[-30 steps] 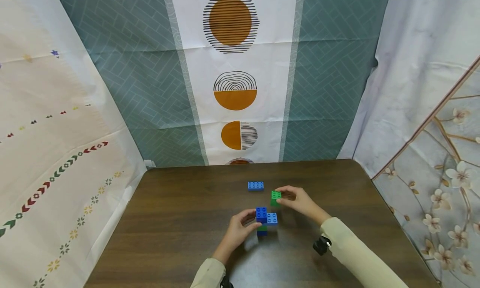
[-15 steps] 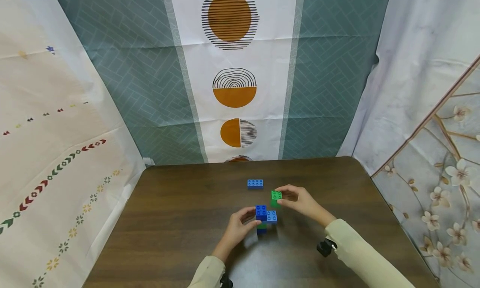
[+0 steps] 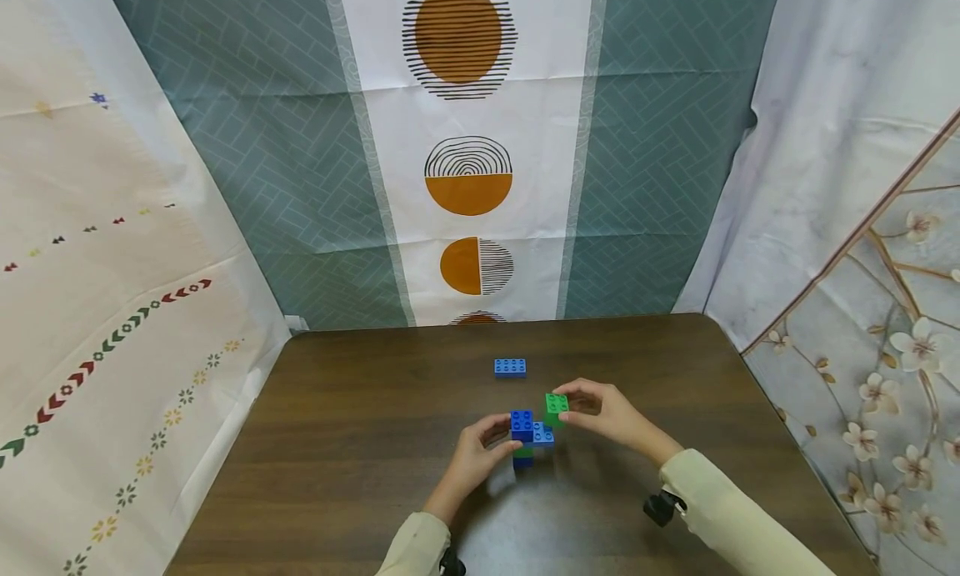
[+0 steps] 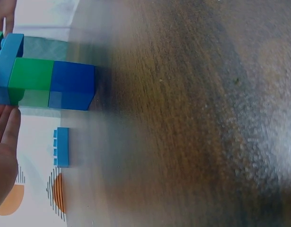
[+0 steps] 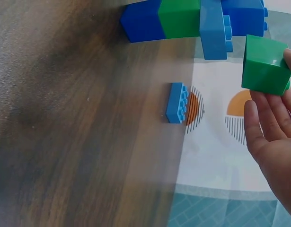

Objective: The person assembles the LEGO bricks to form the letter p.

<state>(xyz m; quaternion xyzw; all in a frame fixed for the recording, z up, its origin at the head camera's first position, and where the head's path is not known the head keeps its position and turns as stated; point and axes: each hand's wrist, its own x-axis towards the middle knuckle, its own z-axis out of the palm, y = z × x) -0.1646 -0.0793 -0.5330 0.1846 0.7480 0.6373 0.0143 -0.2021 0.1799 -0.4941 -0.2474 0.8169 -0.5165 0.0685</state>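
Observation:
A tower of toy building bricks point(image 3: 522, 426) stands upright on the table. From the bottom it goes dark blue brick point(image 4: 72, 86), green brick point(image 4: 31, 78), light blue brick point(image 5: 213, 33) jutting to the right, then a dark blue brick on top. My left hand point(image 3: 471, 458) grips the tower's upper part from the left, thumb in front and fingers behind. Between thumb and fingers, my right hand point(image 3: 613, 415) pinches a separate green brick point(image 5: 265, 66), studs up. In the right wrist view it hangs above the jutting light blue end, apart from it.
A loose light blue brick point(image 3: 510, 368) lies farther back on the brown wooden table point(image 3: 360, 443), behind the tower. Patterned cloths point(image 3: 652, 167) hang beyond the table's back edge and at both sides.
The right hand has brought the green brick slightly nearer, to just above the jutting light blue brick. My left hand keeps its grip on the tower.

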